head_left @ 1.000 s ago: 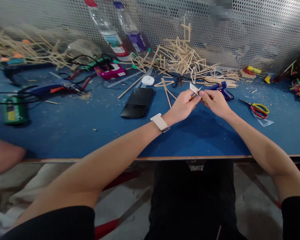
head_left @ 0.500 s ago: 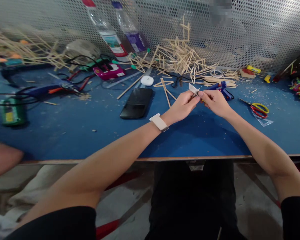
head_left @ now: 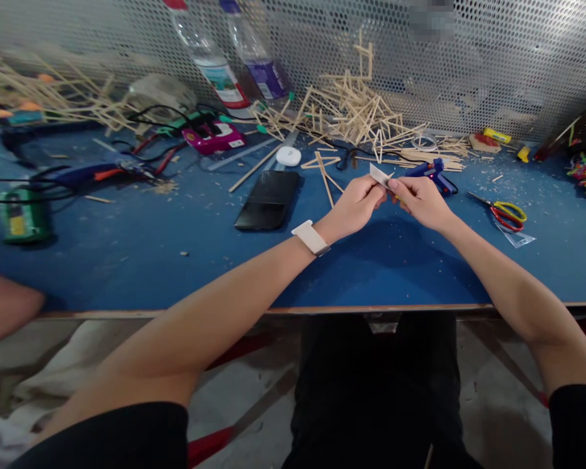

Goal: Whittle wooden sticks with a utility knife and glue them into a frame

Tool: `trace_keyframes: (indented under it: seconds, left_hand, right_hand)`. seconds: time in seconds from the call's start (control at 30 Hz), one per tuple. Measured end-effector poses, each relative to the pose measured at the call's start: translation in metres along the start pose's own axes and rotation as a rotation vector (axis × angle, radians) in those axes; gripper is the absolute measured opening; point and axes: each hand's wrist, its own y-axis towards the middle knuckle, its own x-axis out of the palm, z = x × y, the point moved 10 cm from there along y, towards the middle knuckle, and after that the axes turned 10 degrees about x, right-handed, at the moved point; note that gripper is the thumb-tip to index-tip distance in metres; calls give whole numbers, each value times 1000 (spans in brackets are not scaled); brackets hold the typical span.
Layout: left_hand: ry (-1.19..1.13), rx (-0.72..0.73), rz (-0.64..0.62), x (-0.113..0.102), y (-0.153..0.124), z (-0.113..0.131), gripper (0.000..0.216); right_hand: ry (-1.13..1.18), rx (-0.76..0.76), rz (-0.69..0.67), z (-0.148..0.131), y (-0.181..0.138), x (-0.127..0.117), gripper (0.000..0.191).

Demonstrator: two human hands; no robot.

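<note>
One blurred part of another person's bare arm point(head_left: 7, 306) enters at the far left, beside a blue tabletop point(head_left: 185, 280) scattered with specks. Just above it sits a green device point(head_left: 24, 218) with black cables. Next, moving right, a black phone point(head_left: 268, 200) lies flat, with a white case point(head_left: 288, 156) behind it. Then comes the wearer's left hand point(head_left: 354, 205), with a pale watch band point(head_left: 311, 238) on its wrist. Its fingers are curled together, pinching a small flat white piece point(head_left: 379, 174). Since half a second ago, the left thumb has drawn back slightly from the right thumb's tip, while the white piece has hardly moved; this looks like a small adjustment of hold, with the handwork carrying on in the same spot.

The white piece tilts up beyond the left fingertips, its lower right end meeting the right hand's thumb tip. That right hand point(head_left: 424, 198) has thumb and forefinger pressed together, apparently on a thin item point(head_left: 391, 174) showing only a pale tip; its remainder is hidden. A pile of thin wooden sticks point(head_left: 354, 111) stands behind. Just beyond the right hand is a blue glue gun point(head_left: 432, 170); farther right lie red-and-yellow-handled scissors point(head_left: 508, 215).
</note>
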Motion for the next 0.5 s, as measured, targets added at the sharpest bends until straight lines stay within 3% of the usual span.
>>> trace_keyframes:
  seconds: [0.27, 0.5]
  left_hand:
    - [6, -7, -21, 1, -1, -8, 29]
    - [127, 69, -45, -1, -3, 4, 27]
  right_hand:
    - [37, 24, 1, 2, 0, 3, 94]
    - [93, 35, 18, 6, 2, 5, 95]
